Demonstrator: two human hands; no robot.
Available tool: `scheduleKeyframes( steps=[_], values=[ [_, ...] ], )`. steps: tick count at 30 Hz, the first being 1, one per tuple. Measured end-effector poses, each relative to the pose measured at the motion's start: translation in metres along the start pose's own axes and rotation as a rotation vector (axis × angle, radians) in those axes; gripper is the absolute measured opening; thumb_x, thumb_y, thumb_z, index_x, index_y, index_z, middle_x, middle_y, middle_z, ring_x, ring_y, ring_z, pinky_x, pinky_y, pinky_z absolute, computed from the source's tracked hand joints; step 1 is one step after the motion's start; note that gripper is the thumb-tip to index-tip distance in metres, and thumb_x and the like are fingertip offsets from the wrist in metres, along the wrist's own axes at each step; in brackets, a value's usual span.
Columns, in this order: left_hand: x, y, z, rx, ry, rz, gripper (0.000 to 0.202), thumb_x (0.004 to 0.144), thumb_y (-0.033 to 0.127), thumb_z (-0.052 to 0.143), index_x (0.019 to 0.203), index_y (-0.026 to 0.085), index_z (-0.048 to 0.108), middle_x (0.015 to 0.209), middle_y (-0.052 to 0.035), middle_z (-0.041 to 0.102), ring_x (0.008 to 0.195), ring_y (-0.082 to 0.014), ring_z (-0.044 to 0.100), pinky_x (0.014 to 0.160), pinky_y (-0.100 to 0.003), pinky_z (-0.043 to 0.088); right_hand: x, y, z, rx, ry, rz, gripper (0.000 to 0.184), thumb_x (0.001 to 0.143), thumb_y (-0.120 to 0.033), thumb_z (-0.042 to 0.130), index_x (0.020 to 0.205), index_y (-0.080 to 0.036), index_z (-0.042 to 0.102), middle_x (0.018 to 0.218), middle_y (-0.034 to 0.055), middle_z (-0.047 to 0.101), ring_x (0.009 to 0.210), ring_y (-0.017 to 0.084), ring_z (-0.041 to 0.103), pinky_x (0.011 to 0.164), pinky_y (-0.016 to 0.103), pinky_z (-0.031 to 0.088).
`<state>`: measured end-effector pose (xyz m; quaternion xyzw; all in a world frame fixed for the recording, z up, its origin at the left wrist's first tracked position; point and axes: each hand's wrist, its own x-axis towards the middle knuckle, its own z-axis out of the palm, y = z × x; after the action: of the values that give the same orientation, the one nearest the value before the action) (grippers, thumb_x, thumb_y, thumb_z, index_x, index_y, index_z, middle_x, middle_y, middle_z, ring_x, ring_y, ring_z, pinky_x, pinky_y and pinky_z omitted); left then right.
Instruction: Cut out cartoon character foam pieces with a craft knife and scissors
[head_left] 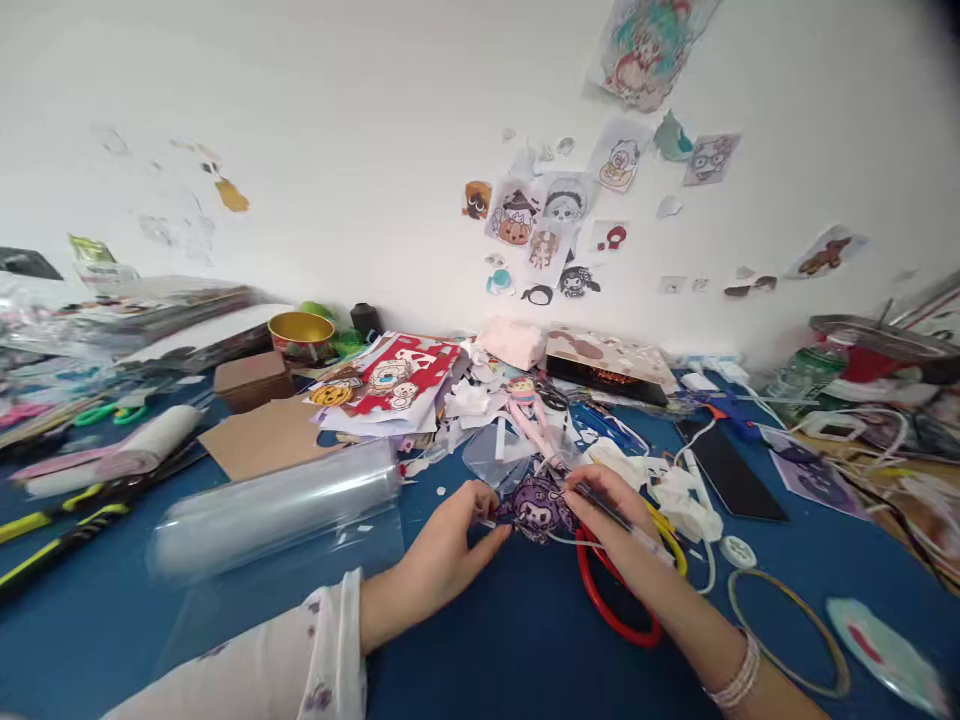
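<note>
A purple cartoon-character cutout [535,508] with a white face is held just above the blue table. My left hand [457,545] pinches its left edge between thumb and fingers. At its right edge, my right hand [616,508] is closed, with thumb and forefinger tips together. A slim pen-like tool [609,508] runs across that hand; its tip is too small to make out. Red ring-like handles [611,615] and a yellow loop [673,535] lie below my right hand. A thin white cord [576,541] passes beside the cutout.
A roll of clear film [277,510] lies to the left, near yellow-black cutters [64,545]. Printed sheets [397,375], paper scraps [472,400] and a pink doll-like figure [531,415] are behind. On the right are a hoop [814,630], a black strip [739,475] and a plastic bottle [810,375].
</note>
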<state>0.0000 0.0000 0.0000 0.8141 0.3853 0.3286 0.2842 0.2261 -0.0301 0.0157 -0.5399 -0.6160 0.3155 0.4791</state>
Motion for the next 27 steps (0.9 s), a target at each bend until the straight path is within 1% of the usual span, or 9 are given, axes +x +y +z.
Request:
scheduleKeyframes(
  steps=[4,8,11,14,19,24,27],
  values=[
    [0.0013,0.0017,-0.0011,-0.016,-0.027,0.036,0.02,0.081,0.029,0.057,0.084,0.024,0.038,0.089,-0.0005,0.055,0.079,-0.016,0.053,0.071,-0.031,0.045,0.0052,0.0002,0.0021,0.006,-0.001,-0.002,0.014,0.083,-0.035,0.056,0.089,-0.022,0.059,0.089,0.0028,0.062,0.085,0.02,0.059,0.072,0.028,0.047],
    [-0.001,0.0029,-0.0019,-0.038,-0.071,0.101,0.032,0.076,0.028,0.063,0.086,0.025,0.033,0.104,-0.0034,0.055,0.092,-0.0176,0.055,0.076,-0.032,0.047,0.0032,-0.0018,0.0038,0.015,-0.027,0.006,0.012,0.082,-0.034,0.057,0.087,-0.023,0.059,0.084,0.0016,0.061,0.077,0.018,0.058,0.065,0.027,0.047],
    [-0.0023,0.0014,-0.0006,-0.037,-0.093,0.148,0.039,0.072,0.026,0.068,0.087,0.025,0.032,0.114,-0.0066,0.053,0.1,-0.0203,0.055,0.079,-0.033,0.049,0.0005,-0.003,0.0048,0.026,-0.043,0.017,0.012,0.082,-0.033,0.057,0.088,-0.023,0.059,0.084,0.0013,0.061,0.076,0.017,0.057,0.064,0.026,0.047],
    [-0.0025,-0.0001,0.0007,-0.021,-0.094,0.184,0.038,0.073,0.024,0.066,0.09,0.025,0.032,0.12,-0.0087,0.05,0.107,-0.0226,0.054,0.083,-0.037,0.049,-0.0005,-0.0031,0.0054,0.04,-0.05,0.029,0.013,0.082,-0.033,0.057,0.088,-0.023,0.059,0.084,0.0013,0.061,0.076,0.017,0.057,0.065,0.025,0.047],
    [-0.0027,0.0014,-0.0007,-0.009,-0.094,0.205,0.037,0.076,0.024,0.065,0.09,0.026,0.031,0.123,-0.0092,0.048,0.107,-0.0222,0.053,0.083,-0.037,0.049,0.0005,-0.0043,0.0063,0.059,-0.065,0.053,0.013,0.081,-0.034,0.057,0.088,-0.022,0.059,0.08,0.0007,0.059,0.068,0.015,0.055,0.057,0.024,0.046],
    [-0.0026,0.0035,-0.0021,-0.013,-0.102,0.2,0.034,0.079,0.023,0.062,0.091,0.026,0.029,0.126,-0.0102,0.046,0.112,-0.0227,0.051,0.085,-0.038,0.049,0.0017,-0.0063,0.0067,0.065,-0.072,0.067,0.013,0.081,-0.033,0.057,0.088,-0.022,0.058,0.084,0.0017,0.061,0.073,0.016,0.057,0.06,0.024,0.048],
    [-0.0029,0.0037,-0.002,-0.016,-0.104,0.189,0.034,0.081,0.023,0.061,0.091,0.026,0.029,0.128,-0.01,0.046,0.113,-0.0227,0.052,0.085,-0.038,0.049,0.0011,-0.0058,0.0067,0.067,-0.084,0.079,0.013,0.081,-0.034,0.057,0.087,-0.022,0.058,0.085,0.0019,0.061,0.074,0.016,0.057,0.059,0.024,0.049]
  ],
)
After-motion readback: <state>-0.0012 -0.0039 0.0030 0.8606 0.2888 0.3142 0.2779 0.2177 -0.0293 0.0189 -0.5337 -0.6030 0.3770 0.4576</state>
